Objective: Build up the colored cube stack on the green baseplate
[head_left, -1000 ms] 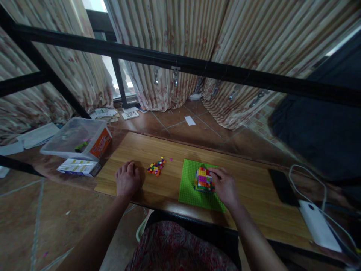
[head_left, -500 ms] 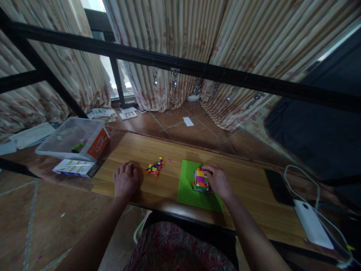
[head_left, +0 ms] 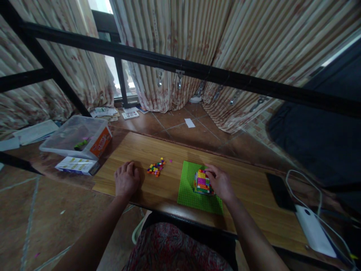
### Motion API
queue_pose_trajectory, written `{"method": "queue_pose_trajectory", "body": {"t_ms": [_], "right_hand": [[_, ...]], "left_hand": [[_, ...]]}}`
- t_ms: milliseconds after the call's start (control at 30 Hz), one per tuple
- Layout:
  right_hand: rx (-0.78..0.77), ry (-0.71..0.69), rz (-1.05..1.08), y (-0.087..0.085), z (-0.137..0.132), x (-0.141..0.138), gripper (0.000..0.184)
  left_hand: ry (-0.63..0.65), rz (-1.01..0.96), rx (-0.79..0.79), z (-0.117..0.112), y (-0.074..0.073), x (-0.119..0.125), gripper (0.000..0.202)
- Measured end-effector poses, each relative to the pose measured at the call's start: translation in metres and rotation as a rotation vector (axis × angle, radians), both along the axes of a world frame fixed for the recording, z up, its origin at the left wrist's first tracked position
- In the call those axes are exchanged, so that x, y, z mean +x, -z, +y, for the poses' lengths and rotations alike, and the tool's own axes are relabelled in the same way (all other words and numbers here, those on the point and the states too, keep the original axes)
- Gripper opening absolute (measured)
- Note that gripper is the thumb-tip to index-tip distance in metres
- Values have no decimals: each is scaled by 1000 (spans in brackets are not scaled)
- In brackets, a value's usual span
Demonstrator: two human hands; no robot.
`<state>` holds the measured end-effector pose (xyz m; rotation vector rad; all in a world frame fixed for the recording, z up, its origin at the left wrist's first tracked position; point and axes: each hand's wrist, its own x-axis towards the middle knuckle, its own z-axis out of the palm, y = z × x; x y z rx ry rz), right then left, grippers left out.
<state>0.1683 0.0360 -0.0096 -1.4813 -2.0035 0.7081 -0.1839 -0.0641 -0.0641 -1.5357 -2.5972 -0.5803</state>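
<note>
A small block-shaped build of multicoloured toy bricks (head_left: 201,183) stands on a green studded baseplate (head_left: 186,188). At its upper right edge is my right hand (head_left: 221,183), thumb and fingers pinched against the top bricks. Whatever lies between the fingertips is hidden. My left hand (head_left: 126,178) rests palm down on the wooden board, fingers loosely laid out, with nothing visible in it. To the right of that hand is a loose pile of small coloured bricks (head_left: 154,169), and a single pink brick (head_left: 170,161) lies just beyond it.
A clear plastic bin (head_left: 76,137) with some green and pink pieces stands at the left, behind a white box (head_left: 76,165). On the right lie a black phone (head_left: 280,191), a white power bank (head_left: 315,230) and a white cable (head_left: 320,195). A black rail (head_left: 186,67) crosses in front.
The view has shifted slightly. My right fingertips have moved a little from the build's far top edge toward its right side. My left hand stays in place on the board.
</note>
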Motion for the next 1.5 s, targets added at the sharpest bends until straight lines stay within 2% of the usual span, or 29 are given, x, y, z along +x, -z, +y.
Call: {"method": "queue_pose_trajectory", "body": {"t_ms": [467,700,1067,1267,1333,1400,1467,1500], "right_hand": [[-104,30,149,6,3,2,35],[-136,-28,35,1,8,3,39],[-173,-68,-84,16,20,16,45],[-183,-84,-125,10,20,17,50],[-139,-67,-147,3,14,14,48],[-31,-22,-154,-7,6,3,44],[101,-11,-119,-17,-4,-19,40],[146,-52,-85,-21,-8,-35,39]], "left_hand": [[3,31,-8,0,0,-1,40],[4,54,27,-3,5,-3,37],[0,7,94,-7,5,2,32],[-1,-8,101,-7,7,1,33],[3,-10,104,-7,7,1,33],[5,-14,106,-7,7,2,33],[5,-20,105,-7,6,2,33],[3,-24,104,-8,6,2,32]]}}
